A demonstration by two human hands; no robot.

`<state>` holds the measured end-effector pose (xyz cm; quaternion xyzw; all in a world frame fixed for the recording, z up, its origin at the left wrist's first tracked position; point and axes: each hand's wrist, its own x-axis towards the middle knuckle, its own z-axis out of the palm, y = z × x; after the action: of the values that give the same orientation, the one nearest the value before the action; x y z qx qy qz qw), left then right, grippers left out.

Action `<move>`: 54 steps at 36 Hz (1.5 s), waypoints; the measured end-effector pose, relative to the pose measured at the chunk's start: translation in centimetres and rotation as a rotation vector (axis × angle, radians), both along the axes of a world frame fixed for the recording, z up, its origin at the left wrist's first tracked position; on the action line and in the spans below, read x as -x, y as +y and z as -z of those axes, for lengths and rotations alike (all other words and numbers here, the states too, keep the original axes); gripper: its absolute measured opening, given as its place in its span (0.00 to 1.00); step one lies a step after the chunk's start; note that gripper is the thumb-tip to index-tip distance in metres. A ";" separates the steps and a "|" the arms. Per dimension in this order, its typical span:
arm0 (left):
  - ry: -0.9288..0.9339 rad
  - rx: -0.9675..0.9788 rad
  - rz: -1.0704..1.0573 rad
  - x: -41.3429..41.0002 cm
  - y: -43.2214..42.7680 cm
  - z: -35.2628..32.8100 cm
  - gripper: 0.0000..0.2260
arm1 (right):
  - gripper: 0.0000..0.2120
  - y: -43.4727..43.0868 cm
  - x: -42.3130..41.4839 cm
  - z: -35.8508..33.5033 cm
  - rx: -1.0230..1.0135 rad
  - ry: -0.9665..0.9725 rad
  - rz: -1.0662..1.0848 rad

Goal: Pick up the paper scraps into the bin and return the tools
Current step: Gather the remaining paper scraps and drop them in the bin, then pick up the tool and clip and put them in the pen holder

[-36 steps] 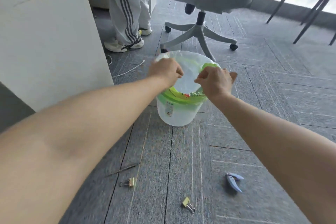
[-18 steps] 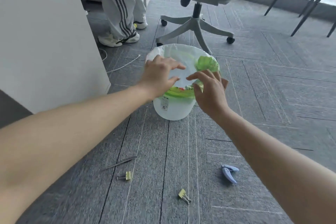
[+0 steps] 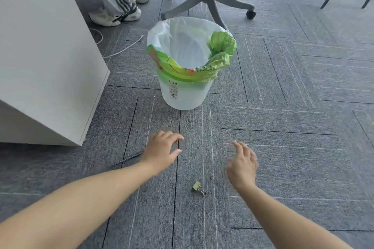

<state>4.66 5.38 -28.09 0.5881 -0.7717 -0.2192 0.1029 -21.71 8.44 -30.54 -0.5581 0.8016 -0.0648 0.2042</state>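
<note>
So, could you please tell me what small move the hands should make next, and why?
Probably lower the right hand and pinch the yellow binder clip, which lies loose on the carpet between the two forearms, close to the right wrist. Both it and the left hand are open and hold nothing, and the clip is the nearest tool in view. The thin metal rod by the left hand could follow.
</note>
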 end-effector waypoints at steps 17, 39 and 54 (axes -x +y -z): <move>0.054 -0.084 -0.300 -5.0 0.5 2.3 0.09 | 0.16 0.5 3.5 1.5 -0.024 0.248 -0.110; -0.199 -0.248 -0.583 -10.9 2.5 5.2 0.07 | 0.23 1.4 -5.6 -0.4 0.014 -0.280 -0.324; -0.009 -0.259 -0.398 -9.3 3.7 2.6 0.08 | 0.16 1.7 -6.7 0.2 -0.178 -0.492 -0.198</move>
<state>13.97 9.06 -30.64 0.7379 -0.6065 -0.2890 0.0645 -15.01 10.14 -30.70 -0.5811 0.6720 -0.1074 0.4463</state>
